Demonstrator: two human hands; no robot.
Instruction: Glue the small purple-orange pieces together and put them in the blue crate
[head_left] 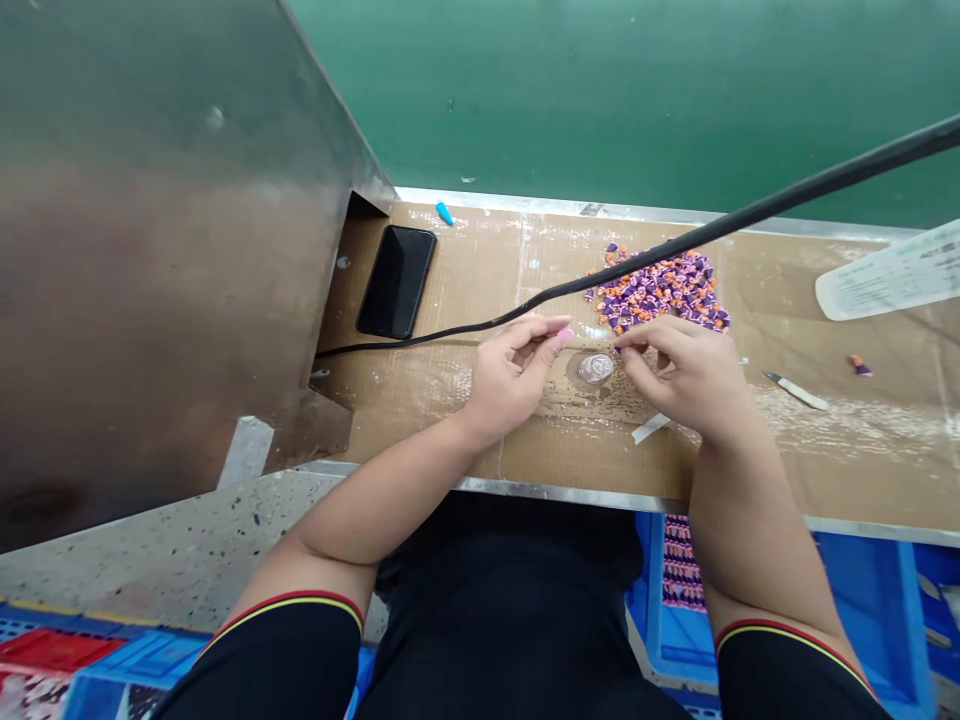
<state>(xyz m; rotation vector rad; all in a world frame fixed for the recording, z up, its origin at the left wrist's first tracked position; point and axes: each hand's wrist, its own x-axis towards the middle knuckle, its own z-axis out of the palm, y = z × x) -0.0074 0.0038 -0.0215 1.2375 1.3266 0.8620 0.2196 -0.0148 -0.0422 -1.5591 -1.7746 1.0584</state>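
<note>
My left hand (514,370) is closed, with a small pink piece (566,335) pinched between thumb and fingertips. My right hand (686,375) is also closed, its thumb and forefinger pressed together on what looks like a small dark purple piece (618,349), mostly hidden by the fingers. Between the hands a small clear round dish (595,369) rests on a wet patch of the cardboard. Just beyond my right hand lies a heap of small purple, orange and pink pieces (660,290). A white strip (651,428) lies partly under the right wrist.
A black cable (555,293) crosses above the cardboard-covered bench (420,420). Left are a phone (397,282), a blue tip (444,213) and a metal housing (165,250). Right are a craft knife (796,391), a loose piece (860,366) and a white plastic container (892,275). Blue crates (874,600) stand below.
</note>
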